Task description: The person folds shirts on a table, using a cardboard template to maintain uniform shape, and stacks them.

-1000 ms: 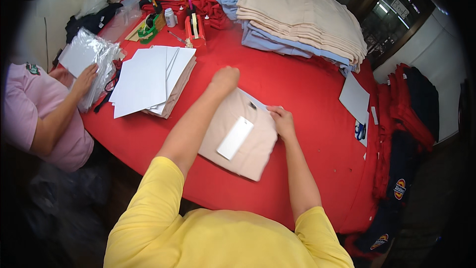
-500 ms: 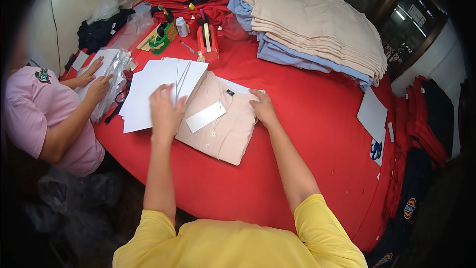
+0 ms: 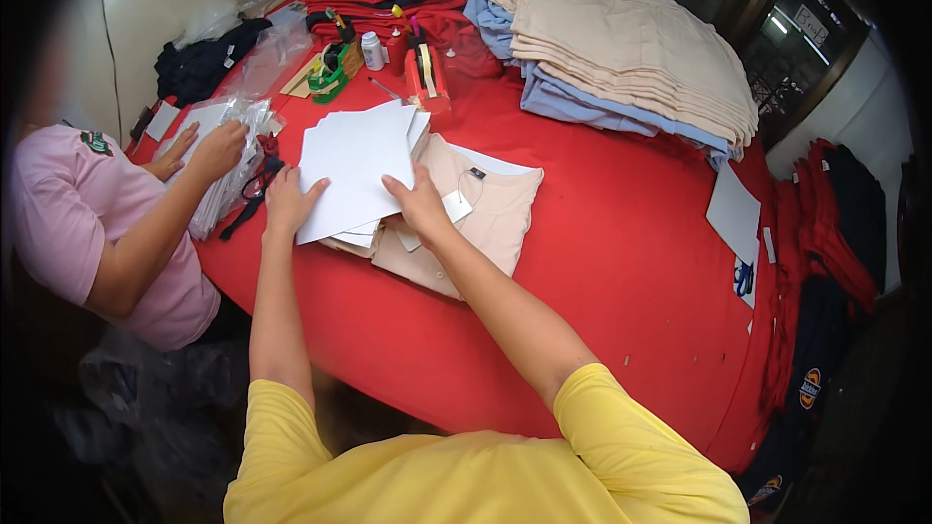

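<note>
A stack of white sheets [image 3: 357, 160] lies between my two hands, partly over the left side of a folded beige shirt [image 3: 503, 204]. My left hand [image 3: 289, 202] grips the stack's left edge, thumb on top. On the opposite edge, my right hand [image 3: 419, 202] holds it the same way, above the shirt. A white hang tag [image 3: 456, 206] on a string rests on the shirt, partly hidden by my right hand. Another white sheet shows from under the shirt's far edge.
A person in a pink shirt [image 3: 116, 223] handles plastic-wrapped sheets [image 3: 233, 175] at the left. Beyond my hands stand a red tape dispenser [image 3: 425, 78], a green one [image 3: 328, 85] and a white bottle [image 3: 373, 50]. Folded beige garments [image 3: 621, 39] are piled at the back. Scissors [image 3: 744, 278] lie far right.
My right hand has left the shirt's right edge and moved left onto the sheets. The left hand shifted to their left edge. The fanned sheets are now gathered closer together.
</note>
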Demonstrator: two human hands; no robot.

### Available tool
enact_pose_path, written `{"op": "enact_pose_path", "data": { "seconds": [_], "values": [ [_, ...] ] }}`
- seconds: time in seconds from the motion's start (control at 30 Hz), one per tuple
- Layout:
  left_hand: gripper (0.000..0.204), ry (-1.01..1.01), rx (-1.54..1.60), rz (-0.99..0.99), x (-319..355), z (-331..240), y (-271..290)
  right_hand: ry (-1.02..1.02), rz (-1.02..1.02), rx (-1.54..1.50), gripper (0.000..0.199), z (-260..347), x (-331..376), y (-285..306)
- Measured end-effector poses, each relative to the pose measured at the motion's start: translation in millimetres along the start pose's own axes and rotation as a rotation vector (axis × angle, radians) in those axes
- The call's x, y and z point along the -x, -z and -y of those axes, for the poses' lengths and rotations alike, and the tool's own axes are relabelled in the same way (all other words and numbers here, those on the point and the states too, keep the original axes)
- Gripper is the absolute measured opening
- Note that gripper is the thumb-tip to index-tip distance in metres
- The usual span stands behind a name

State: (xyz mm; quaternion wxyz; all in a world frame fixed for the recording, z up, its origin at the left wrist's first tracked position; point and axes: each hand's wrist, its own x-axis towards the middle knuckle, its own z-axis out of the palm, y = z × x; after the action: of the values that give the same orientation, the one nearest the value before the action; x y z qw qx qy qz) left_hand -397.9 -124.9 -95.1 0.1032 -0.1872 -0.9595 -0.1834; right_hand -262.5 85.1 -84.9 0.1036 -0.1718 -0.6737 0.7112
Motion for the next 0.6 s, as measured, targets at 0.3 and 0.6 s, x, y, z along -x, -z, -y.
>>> {"op": "enact_pose_path", "data": {
  "seconds": [0.3,0.6],
  "values": [
    [0.069,0.008,0.326,0.148,-14.1,18.8,2.2,-0.291,0.082,-0.482,0.04,13.6,-26.1,10.2],
    [0.073,0.043,0.912,0.123,-22.2,27.4,25.0,0.059,0.185,-0.295,0.06,30.2,2.6,0.7]
  ]
}}
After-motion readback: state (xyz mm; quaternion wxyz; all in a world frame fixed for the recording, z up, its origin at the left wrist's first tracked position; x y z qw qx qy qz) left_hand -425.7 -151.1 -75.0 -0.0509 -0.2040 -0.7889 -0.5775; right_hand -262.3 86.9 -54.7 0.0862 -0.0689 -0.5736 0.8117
